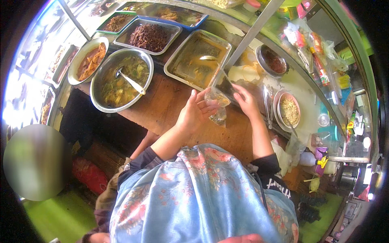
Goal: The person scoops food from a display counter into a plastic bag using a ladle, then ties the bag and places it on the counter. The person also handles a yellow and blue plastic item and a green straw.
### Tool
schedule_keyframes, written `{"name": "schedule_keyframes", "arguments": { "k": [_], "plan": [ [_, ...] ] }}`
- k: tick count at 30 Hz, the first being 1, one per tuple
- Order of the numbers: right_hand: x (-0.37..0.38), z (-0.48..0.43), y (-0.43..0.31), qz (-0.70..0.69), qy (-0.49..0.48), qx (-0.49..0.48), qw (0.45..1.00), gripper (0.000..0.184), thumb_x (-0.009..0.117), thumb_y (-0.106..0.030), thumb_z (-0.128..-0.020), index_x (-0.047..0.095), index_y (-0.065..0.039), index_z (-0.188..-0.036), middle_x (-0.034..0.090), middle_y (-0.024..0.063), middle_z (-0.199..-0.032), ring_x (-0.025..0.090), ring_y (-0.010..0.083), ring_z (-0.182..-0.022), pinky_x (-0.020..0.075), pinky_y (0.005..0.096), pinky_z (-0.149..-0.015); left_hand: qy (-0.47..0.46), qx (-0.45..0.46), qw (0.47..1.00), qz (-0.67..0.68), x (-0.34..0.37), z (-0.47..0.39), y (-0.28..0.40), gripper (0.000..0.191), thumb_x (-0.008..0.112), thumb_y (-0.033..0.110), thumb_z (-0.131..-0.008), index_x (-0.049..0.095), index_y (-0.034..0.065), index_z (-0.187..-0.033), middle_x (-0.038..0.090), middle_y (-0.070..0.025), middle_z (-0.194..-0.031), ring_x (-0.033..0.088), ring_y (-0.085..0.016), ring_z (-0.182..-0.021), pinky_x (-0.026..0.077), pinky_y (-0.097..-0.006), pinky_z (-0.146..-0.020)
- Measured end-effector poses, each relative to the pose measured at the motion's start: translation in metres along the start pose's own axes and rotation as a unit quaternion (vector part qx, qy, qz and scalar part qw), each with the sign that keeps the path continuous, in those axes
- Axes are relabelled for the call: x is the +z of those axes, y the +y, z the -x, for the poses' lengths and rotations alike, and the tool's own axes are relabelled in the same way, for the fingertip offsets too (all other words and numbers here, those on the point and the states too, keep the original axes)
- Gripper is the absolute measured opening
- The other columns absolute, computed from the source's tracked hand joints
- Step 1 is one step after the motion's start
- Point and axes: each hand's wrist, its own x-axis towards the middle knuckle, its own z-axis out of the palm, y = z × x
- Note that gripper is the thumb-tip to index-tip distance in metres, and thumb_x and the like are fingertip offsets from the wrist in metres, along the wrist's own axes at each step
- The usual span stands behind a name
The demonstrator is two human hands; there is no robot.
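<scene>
My left hand (194, 114) is turned palm up and holds a clear plastic bag (219, 98) with some yellowish food inside. The lower part of the bag hangs over the wooden counter (170, 91). In my right hand (246, 101) is the thin handle of a metal ladle (208, 57). The ladle's bowl is over a rectangular metal tray (179, 77) of yellow-brown sauce; whether it touches the sauce is hard to tell. My right fingers partly hide the handle's end.
A metal basin (94, 98) of vegetable soup holds a serving spoon (130, 81). Around it are an oval bowl (73, 74) of orange stew and a tray (174, 33) of dark shredded food. To the right stands a pink bowl (297, 103). A metal frame bar (255, 27) crosses above. Other people's hands (243, 238) show below.
</scene>
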Motion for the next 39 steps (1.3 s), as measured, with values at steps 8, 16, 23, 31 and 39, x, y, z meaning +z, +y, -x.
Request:
{"name": "schedule_keyframes", "arguments": {
  "k": [8,16,23,31,39],
  "plan": [
    [-0.009,-0.03,-0.028,0.235,0.178,-0.137,0.946,0.028,0.053,-0.019,-0.089,0.055,-0.007,-0.114,0.061,0.0126,-0.103,0.058,0.0207,-0.098,0.043,0.0286,-0.086,-0.024,-0.017,0.998,-0.051,0.007,0.006,0.013,0.052,0.037,0.036,-0.095,0.032,0.0025,-0.135,0.053,-0.0219,-0.116,0.053,-0.029,-0.108,0.04,-0.0394,-0.097],
    [0.006,0.088,-0.044,-0.303,-0.16,0.169,0.924,0.028,0.051,-0.01,-0.09,0.053,-0.004,-0.117,0.061,0.0061,-0.101,0.057,0.0131,-0.089,0.0457,0.0275,-0.078,0.036,-0.029,0.997,-0.06,0.025,-0.005,-0.006,0.029,0.049,0.018,-0.091,0.048,0.0016,-0.116,0.061,-0.0139,-0.099,0.061,-0.023,-0.093,0.05,-0.0331,-0.083],
    [0.036,0.073,-0.077,-0.678,0.089,0.192,0.704,0.035,0.056,-0.015,-0.088,0.047,-0.004,-0.12,0.054,0.0073,-0.113,0.055,0.0165,-0.099,0.0454,0.0283,-0.082,0.061,0.011,0.961,-0.268,0.031,-0.003,-0.014,0.012,0.064,0.012,-0.082,0.055,0.004,-0.082,0.057,-0.0036,-0.081,0.055,-0.012,-0.072,0.043,-0.0227,-0.062],
    [0.004,0.053,-0.084,-0.443,0.1,0.199,0.868,0.013,0.059,-0.016,-0.086,0.05,-0.007,-0.087,0.055,0.0014,-0.072,0.055,0.0084,-0.059,0.0448,0.0184,-0.05,0.142,0.278,0.759,-0.571,0.042,-0.002,0.004,0.015,0.062,0.007,-0.07,0.049,0.0015,-0.065,0.041,-0.005,-0.063,0.042,-0.015,-0.055,0.035,-0.0284,-0.05],
    [-0.032,0.046,-0.087,-0.306,0.061,0.128,0.941,0.021,0.062,-0.011,-0.084,0.053,-0.004,-0.102,0.056,0.0028,-0.074,0.053,0.0083,-0.059,0.0435,0.0196,-0.054,0.138,0.232,0.754,-0.599,0.067,0.001,0.025,0.005,0.054,0.001,-0.071,0.055,0.0007,-0.076,0.05,-0.0061,-0.067,0.049,-0.013,-0.059,0.042,-0.0256,-0.056]
  ]
}}
